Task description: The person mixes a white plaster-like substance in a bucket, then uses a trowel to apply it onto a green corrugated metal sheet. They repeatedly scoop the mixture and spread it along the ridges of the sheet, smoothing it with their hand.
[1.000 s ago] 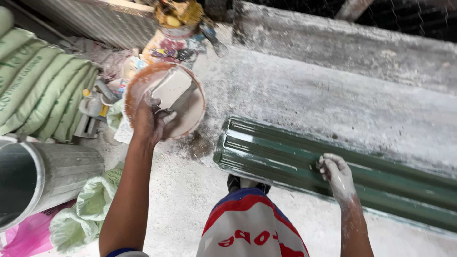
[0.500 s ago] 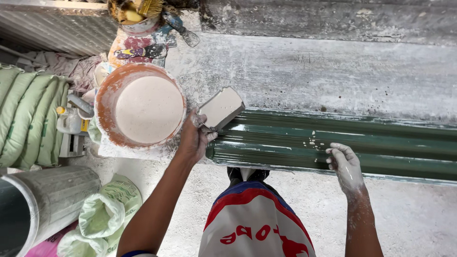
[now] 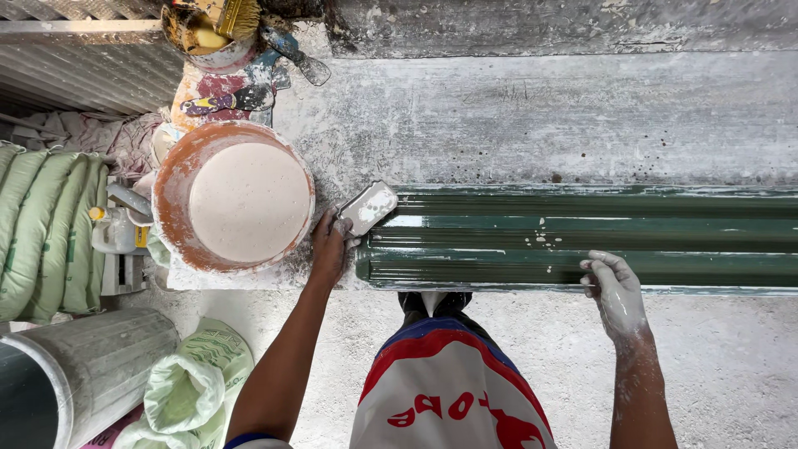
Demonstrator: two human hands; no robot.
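Your left hand [image 3: 331,248] grips the putty scraper [image 3: 366,208] at the green moulding's [image 3: 582,237] left end; your right hand [image 3: 617,291], fingers loosely open, rests on its near edge.

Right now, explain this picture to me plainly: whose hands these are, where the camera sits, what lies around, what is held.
The one picture comes from a camera worn on a person's head, looking straight down, so both arms are that person's own. The left hand holds a flat scraper loaded with white paste at the end of a long ribbed green panel. The right hand, dusted white, rests on the panel's near edge. Beside the left hand sits an orange bucket of the pale paste. Green sacks lie at far left, on a dusty grey floor.
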